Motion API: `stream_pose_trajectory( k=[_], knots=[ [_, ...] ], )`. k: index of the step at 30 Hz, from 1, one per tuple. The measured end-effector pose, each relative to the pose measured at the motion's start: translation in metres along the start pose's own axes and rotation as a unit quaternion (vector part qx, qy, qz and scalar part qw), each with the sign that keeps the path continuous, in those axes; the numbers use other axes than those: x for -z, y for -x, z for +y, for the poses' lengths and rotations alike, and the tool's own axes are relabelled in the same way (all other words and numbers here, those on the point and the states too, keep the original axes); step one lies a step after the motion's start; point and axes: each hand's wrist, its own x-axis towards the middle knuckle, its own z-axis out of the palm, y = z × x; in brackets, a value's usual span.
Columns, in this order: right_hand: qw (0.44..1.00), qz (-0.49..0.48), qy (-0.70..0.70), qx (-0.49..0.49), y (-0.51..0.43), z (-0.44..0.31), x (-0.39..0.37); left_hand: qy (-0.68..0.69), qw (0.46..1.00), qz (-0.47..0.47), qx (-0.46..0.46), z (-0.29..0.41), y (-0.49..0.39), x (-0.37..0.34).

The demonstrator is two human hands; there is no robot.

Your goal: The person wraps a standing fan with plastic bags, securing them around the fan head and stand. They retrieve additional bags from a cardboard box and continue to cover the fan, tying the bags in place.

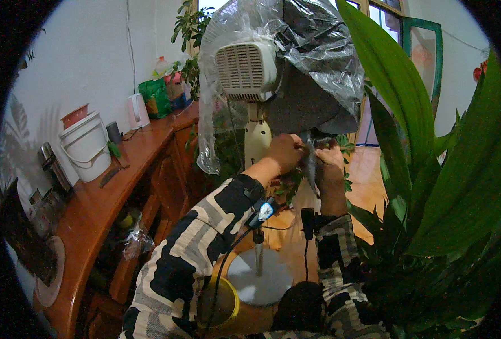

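Observation:
Before me stands a pedestal fan, its cream motor housing (239, 70) and upright neck (256, 135) rising from a round grey base (259, 279). Dark grey cloth (305, 99) covers the fan's head. Over it lies a clear plastic bag (335, 55), which hangs loose on the left down to the neck. Just below the cloth's lower edge, my left hand (287, 150) and my right hand (331, 156) work close together. Between them hangs a gathered strip of plastic (309, 163), pinched by the fingers of both; the fingertips are partly hidden and blurred.
A reddish wooden counter (136, 165) curves along the left wall, carrying a white bucket (87, 148), a pink-and-white kettle (138, 112) and a green bag (156, 97). Broad plant leaves (402, 84) crowd the right side. A yellow-rimmed bucket (235, 296) stands low by the fan base.

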Motion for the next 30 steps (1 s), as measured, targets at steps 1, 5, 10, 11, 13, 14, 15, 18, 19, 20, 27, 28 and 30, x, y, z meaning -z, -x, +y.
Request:
stream_pose_trajectory(
  k=[1, 5, 10, 11, 13, 14, 15, 18, 19, 20, 27, 28, 30],
  knots=[
    [0.999, -0.038, 0.000, 0.005, 0.002, -0.001, -0.004, -0.011, 1.000, 0.010, 0.019, 0.002, 0.001, 0.002],
    [0.991, -0.035, 0.111, 0.070, 0.018, -0.005, -0.015, -0.056, 0.994, 0.092, -0.005, 0.013, 0.007, 0.016],
    [0.893, -0.014, 0.449, -0.017, 0.026, 0.000, 0.005, -0.162, 0.981, 0.082, -0.066, 0.014, 0.023, 0.039],
    [0.873, -0.004, 0.487, -0.020, 0.025, -0.001, 0.007, -0.168, 0.980, 0.077, -0.068, 0.012, 0.026, 0.040],
    [0.836, 0.055, 0.539, -0.087, 0.019, -0.004, 0.007, -0.092, 0.987, 0.114, -0.060, 0.007, 0.021, 0.032],
    [0.842, 0.069, 0.531, -0.067, 0.015, -0.007, 0.004, -0.059, 0.987, 0.139, -0.057, 0.003, 0.018, 0.027],
    [0.903, 0.050, 0.426, 0.020, 0.016, -0.012, -0.004, -0.049, 0.983, 0.154, -0.083, 0.001, 0.016, 0.021],
    [0.965, 0.024, 0.225, 0.135, 0.026, -0.032, -0.037, -0.035, 0.974, 0.184, -0.129, -0.005, 0.008, 0.006],
    [0.930, 0.039, 0.323, 0.171, 0.032, -0.038, -0.048, -0.039, 0.975, 0.182, -0.124, -0.006, 0.007, 0.003],
    [0.879, 0.024, 0.419, 0.226, 0.037, -0.043, -0.058, -0.043, 0.976, 0.179, -0.119, -0.006, 0.006, 0.002],
    [0.745, 0.033, 0.641, 0.180, 0.047, -0.027, -0.039, 0.067, 0.976, 0.177, -0.108, 0.005, 0.010, 0.025],
    [0.746, 0.045, 0.635, 0.196, 0.042, -0.024, -0.025, 0.046, 0.977, 0.193, -0.076, 0.007, 0.009, 0.031],
    [0.778, 0.090, 0.589, 0.197, 0.036, -0.018, -0.002, 0.029, 0.965, 0.262, -0.011, 0.005, 0.000, 0.058]
  ],
)
